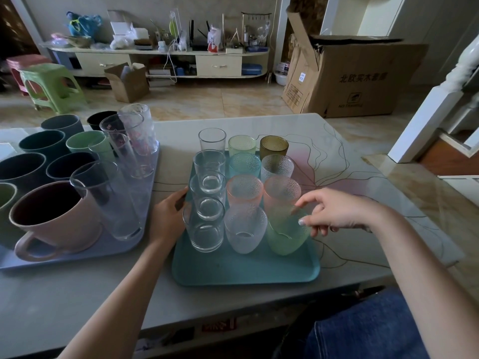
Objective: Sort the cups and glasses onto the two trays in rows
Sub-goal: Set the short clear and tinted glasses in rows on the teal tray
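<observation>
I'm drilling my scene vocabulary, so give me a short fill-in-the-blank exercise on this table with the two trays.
1. The left hand holds the edge of the ____ tray.
2. The pink mug stands on the ____ tray.
3. The right hand is at the ____ textured glass.

Missing words: teal; lavender; green

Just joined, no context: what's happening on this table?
A person is sorting drinkware onto two trays. The teal tray holds three rows: clear glasses, then textured tumblers in two rows. The left hand holds that tray's left edge. The right hand is at the nearest green tumbler, fingers on or just off its rim. The lavender tray holds mugs and tall glasses.
</observation>
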Demonstrator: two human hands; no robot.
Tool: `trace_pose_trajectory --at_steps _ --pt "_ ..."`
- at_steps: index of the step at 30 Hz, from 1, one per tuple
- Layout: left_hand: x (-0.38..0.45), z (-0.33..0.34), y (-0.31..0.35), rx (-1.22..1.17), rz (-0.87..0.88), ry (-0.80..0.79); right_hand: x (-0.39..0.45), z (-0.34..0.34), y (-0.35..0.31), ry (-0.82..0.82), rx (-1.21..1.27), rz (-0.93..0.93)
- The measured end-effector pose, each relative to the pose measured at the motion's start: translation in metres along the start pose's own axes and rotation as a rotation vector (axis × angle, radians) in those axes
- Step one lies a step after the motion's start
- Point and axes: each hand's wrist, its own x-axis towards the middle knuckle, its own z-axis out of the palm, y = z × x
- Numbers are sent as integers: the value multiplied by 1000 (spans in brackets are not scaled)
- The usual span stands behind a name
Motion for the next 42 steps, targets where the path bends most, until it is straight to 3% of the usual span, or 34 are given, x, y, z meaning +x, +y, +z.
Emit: trace_pose_trajectory --at_steps 8,12,16,20,27,32,42 --pt "-1 -1 3 -16 -3 -2 5 -7 10 16 123 12" --pt "-2 -2 4 -13 -8 -7 14 -21 34 168 203 144" --pt "-2 -2 3 -24 -17 -16 18 -5 40 -78 -90 386" --pt "-2 -2 -3 1 12 -50 27 17 36 -155 -128 337" --pt "11 1 -14 310 92 -154 41 32 55 70 -60 147" --pt "30 19 2 316 16 -146 66 17 71 317 -78 37" --pt "90 74 14 530 63 -238 116 -32 90 481 10 9"
